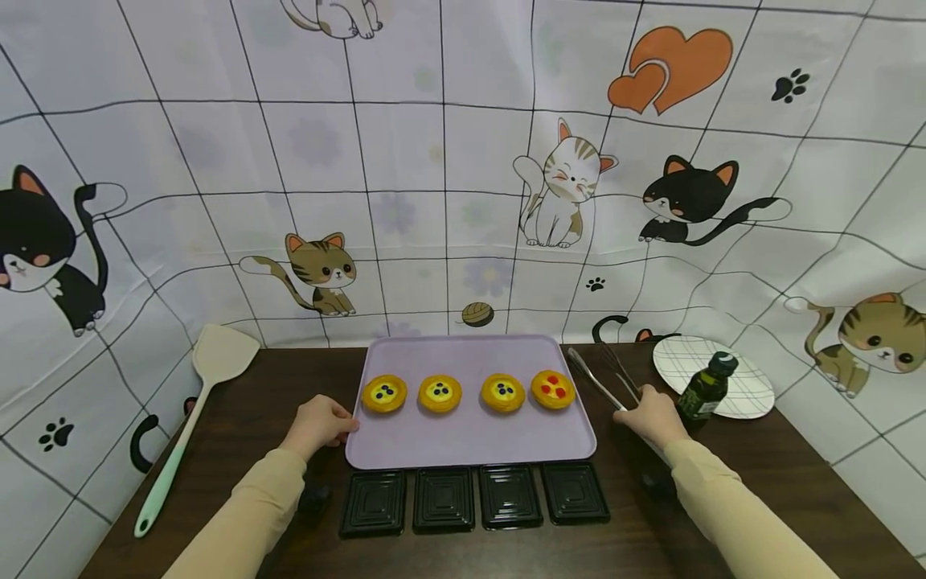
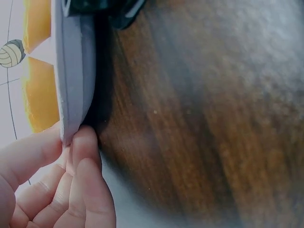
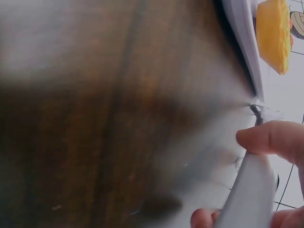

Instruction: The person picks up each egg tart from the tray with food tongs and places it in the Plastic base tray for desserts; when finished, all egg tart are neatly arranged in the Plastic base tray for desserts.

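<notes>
Thumb and fingers of my left hand (image 1: 318, 425) pinch the left rim of a lilac tray (image 1: 463, 442); the left wrist view shows that tray edge (image 2: 78, 85) between them. In a row on the tray sit several round yellow tarts (image 1: 439, 394); the rightmost tart (image 1: 553, 389) has red dots, the others dark ones. Right of the tray, my right hand (image 1: 654, 416) holds metal tongs (image 1: 595, 376), their two arms spread apart and pointing to the back. One broad grey tong arm (image 3: 251, 190) lies against the thumb in the right wrist view.
Several black square dishes (image 1: 437, 500) line the table in front of the tray. A dark green bottle (image 1: 705, 390) stands beside my right hand, before a white gridded plate (image 1: 748, 386). A spatula (image 1: 190, 434) lies at left. A cat-print sheet (image 1: 405, 161) backs the table.
</notes>
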A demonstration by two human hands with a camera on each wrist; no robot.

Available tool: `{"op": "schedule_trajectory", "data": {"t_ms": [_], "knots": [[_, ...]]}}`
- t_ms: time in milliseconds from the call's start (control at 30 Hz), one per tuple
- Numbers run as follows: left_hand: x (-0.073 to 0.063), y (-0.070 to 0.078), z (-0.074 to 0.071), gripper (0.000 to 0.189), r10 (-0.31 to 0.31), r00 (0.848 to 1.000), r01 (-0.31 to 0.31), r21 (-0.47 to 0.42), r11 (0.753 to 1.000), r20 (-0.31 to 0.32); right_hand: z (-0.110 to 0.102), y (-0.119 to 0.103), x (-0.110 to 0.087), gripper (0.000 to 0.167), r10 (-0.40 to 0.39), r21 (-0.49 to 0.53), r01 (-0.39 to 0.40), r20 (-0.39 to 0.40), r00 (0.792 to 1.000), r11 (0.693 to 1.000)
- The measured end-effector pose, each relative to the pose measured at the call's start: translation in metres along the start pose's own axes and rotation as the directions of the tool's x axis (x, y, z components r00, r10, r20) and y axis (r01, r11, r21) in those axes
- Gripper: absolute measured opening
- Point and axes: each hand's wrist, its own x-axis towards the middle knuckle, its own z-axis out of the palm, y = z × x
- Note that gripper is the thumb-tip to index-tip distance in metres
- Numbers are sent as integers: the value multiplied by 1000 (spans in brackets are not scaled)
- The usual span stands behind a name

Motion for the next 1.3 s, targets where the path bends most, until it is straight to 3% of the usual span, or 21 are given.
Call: {"op": "schedule_trajectory", "data": {"t_ms": [300,633,833,1033,1300], "knots": [[-1,1,0,19,-2,1000,2,23,1000,1,-2,7,-13,73,-28,-10,28,-79,996,1000],[1,2,1,18,-9,1000,9,24,1000,-2,-9,20,-28,63,-114,-26,111,-138,984,993],[0,1,3,17,-13,1000,13,34,999,-7,-18,25,-42,67,-171,-53,164,-182,968,985],[2,0,1,17,5,1000,-5,39,999,5,-25,30,-52,81,-165,-71,156,-152,974,985],[2,2,1,17,8,1000,-9,42,999,15,-21,36,-64,72,-225,-62,219,-121,967,974]]}}
